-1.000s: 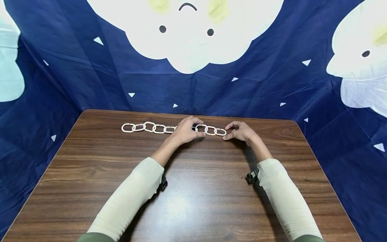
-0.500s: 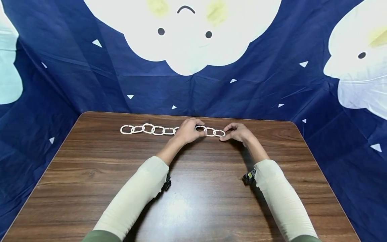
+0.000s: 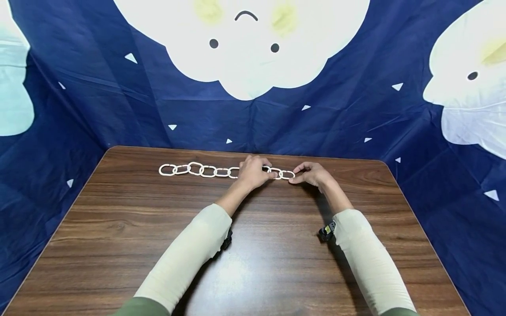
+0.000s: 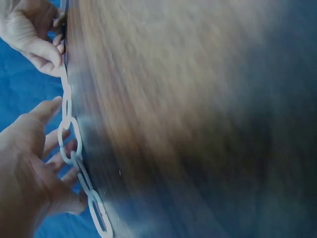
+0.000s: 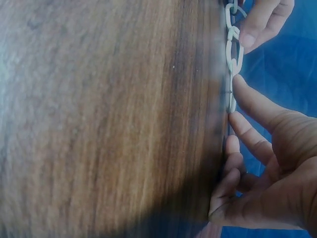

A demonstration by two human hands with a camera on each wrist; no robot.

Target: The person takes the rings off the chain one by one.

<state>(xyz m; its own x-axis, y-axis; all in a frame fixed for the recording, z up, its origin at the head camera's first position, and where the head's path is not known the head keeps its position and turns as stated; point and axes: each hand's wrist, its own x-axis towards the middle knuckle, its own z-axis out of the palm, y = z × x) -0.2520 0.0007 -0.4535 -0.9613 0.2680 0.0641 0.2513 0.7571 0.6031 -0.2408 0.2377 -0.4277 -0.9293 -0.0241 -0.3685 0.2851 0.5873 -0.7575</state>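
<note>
A chain of white oval links point(image 3: 208, 171) lies in a line along the table's far edge. My left hand point(image 3: 253, 172) covers several of its links in the head view. In the left wrist view the left hand point(image 4: 29, 158) has its thumb and fingers spread around the chain point(image 4: 70, 139), with no pinch to be seen. At the chain's right end, my right hand point(image 3: 314, 174) has thumb and index finger on either side of the last link. The right wrist view shows the right hand point(image 5: 277, 153) with both fingertips against that end link point(image 5: 232, 99).
The wooden table point(image 3: 253, 263) spreads out in front, with its far edge just beyond the chain. A blue curtain point(image 3: 253, 118) with white clouds and small triangles stands behind it and at both sides.
My left hand has moved to the right along the chain, uncovering links on its left. The right thumb and index finger have come in slightly closer on the end link.
</note>
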